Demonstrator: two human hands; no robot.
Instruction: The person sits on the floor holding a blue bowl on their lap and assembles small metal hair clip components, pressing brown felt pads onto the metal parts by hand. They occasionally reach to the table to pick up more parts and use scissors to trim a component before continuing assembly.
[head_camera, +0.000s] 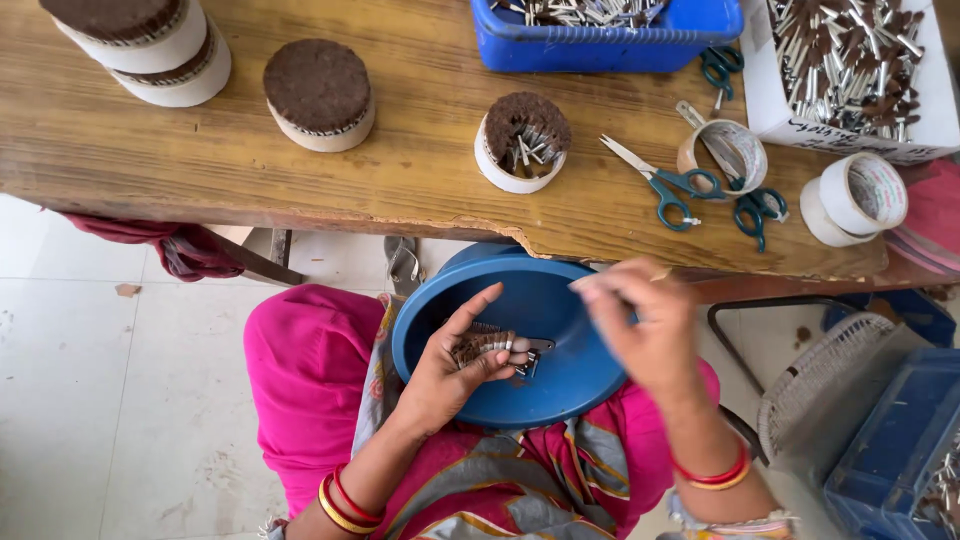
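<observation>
My left hand (450, 365) grips a bundle of small brown-tipped sticks (482, 345) over the blue bowl (560, 385); my right hand (645, 320), at 3 o'clock, has its fingers pinched closed.

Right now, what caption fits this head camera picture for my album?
Left hand grips a small brown-tipped bundle over a blue bowl; right hand pinches above it.

bowl (560, 385) on lap, table (250, 150) ahead

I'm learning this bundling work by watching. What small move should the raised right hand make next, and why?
Probably bring the right hand down to the left hand. The left hand holds a small bundle of brown-tipped sticks over the blue bowl, while the right hand's pinched fingers hover apart above it.
</observation>
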